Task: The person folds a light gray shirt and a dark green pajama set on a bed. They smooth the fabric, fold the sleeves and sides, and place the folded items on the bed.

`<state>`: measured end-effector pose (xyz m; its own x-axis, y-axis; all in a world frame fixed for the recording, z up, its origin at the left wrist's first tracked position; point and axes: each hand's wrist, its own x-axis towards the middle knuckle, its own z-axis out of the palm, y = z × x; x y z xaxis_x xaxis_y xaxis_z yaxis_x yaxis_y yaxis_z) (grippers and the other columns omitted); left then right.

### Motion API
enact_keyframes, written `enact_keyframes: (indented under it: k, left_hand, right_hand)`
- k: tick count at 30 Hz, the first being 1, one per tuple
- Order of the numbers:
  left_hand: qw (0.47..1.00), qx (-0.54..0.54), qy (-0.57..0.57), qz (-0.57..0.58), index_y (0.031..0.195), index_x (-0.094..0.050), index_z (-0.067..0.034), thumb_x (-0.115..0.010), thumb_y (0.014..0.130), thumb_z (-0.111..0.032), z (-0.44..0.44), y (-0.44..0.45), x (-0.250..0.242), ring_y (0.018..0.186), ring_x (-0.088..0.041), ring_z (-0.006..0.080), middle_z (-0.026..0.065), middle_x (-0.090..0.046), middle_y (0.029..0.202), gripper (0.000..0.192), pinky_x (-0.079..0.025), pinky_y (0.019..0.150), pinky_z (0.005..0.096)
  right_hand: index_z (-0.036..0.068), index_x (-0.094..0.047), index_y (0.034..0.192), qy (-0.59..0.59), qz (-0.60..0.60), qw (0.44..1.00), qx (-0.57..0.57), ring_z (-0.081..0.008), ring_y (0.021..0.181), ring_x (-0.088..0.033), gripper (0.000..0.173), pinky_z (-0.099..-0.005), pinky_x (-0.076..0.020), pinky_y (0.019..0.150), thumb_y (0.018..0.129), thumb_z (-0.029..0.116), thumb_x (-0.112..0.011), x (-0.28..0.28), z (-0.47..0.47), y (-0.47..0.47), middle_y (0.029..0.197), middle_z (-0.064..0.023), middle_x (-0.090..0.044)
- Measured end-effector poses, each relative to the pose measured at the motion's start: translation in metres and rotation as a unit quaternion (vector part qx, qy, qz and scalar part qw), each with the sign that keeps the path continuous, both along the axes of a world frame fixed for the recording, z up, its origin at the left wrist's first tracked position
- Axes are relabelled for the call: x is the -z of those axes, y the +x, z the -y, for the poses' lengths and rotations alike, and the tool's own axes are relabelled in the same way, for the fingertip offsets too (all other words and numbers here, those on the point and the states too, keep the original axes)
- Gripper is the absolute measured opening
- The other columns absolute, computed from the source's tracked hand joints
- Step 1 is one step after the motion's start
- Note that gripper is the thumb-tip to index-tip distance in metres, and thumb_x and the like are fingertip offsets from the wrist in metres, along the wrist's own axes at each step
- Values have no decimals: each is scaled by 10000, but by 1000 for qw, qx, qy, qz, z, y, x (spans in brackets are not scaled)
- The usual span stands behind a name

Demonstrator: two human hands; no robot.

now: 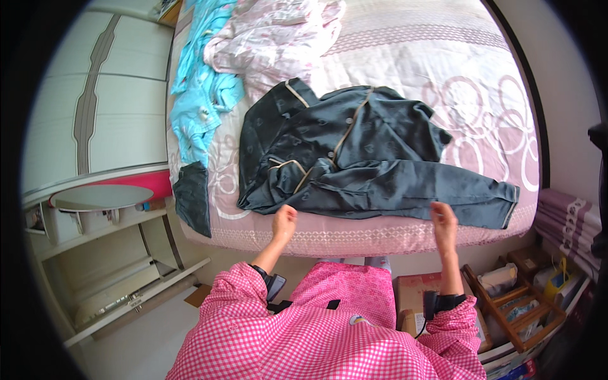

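A dark green satin pajama top (375,137) with light piping and buttons lies spread on the bed (304,240), one long sleeve stretched to the right along the near side. My left hand (285,223) is at the garment's lower left edge, fingers curled; whether it pinches any cloth cannot be made out. Over the sleeve's near edge is my right hand (444,223), its fingers bent and slightly blurred, with no cloth visibly gripped. Left of the top lies a folded dark green garment (192,197).
Light blue clothing (197,114) and pale pink floral cloth (275,42) lie at the bed's far left. A dressing table with an oval mirror (102,197) stands left. Cardboard boxes (418,289) and a wooden rack (522,304) sit on the right below the bed.
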<state>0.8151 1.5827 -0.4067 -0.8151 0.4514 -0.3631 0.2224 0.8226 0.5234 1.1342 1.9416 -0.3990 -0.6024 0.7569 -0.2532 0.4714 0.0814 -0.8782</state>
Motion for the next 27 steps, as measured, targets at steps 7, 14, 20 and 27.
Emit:
enact_keyframes:
  k: [7,14,20,27]
  left_hand:
    - [987,47,50,-148,999,-568,-61,-640,737,63,-7,-94,12,868,-579,292,92,-612,983,299,-454,798,399]
    - [978,140,-54,-146,1235,-507,-68,-743,730,-72,-52,-135,28,1119,-523,342,103,-522,1286,557,-456,909,414]
    - [971,147,62,-175,931,-604,-125,-739,695,-30,12,-113,9,967,-521,287,50,-534,991,288,-421,792,418]
    - [985,-87,108,100,1035,-540,-23,-692,845,-132,57,-67,46,704,-620,195,94,-604,926,266,-510,632,322]
  right_hand:
    - [61,-359,1402,40,-33,973,-225,-316,793,-641,696,-396,-524,745,766,-36,-625,-2,88,-174,1421,-165,-410]
    - [37,-632,871,96,-17,972,-215,-369,803,-602,93,-429,-489,699,779,26,-635,-4,113,-232,873,-117,-586]
    - [32,-623,815,201,3,930,-308,-312,820,-614,106,-391,-504,672,738,-25,-577,-34,136,-131,903,-110,-582]
    - [56,-542,891,188,212,945,-163,-396,681,-610,76,-477,-488,622,836,108,-552,-24,182,-122,788,-136,-598]
